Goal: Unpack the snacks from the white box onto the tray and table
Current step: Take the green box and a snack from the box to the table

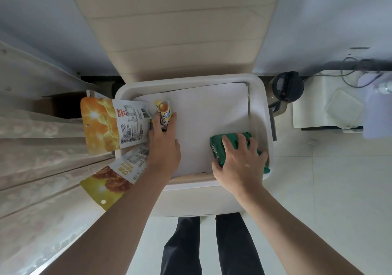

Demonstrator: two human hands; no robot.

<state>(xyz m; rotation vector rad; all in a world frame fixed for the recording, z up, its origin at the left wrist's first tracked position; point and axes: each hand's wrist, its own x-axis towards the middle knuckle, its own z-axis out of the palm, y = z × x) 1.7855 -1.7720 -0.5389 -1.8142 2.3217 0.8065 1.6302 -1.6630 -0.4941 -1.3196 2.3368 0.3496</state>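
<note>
The white box (266, 113) stands below me, lined with white paper. My left hand (164, 145) is closed around a small yellow snack packet (163, 110) at the box's left side. My right hand (239, 162) lies spread over a green snack pack (233, 140) in the box's right near corner, fingers curled on its edges. Two orange pouches hang over the box's left rim: an upper orange pouch (106, 124) and a lower orange pouch (114, 179).
A table under a lace-patterned cover (31, 168) runs along the left. A beige chair back (174, 31) rises behind the box. A dark round appliance (287, 88) and a white unit (326, 105) with cables sit to the right. My legs (210, 245) are below.
</note>
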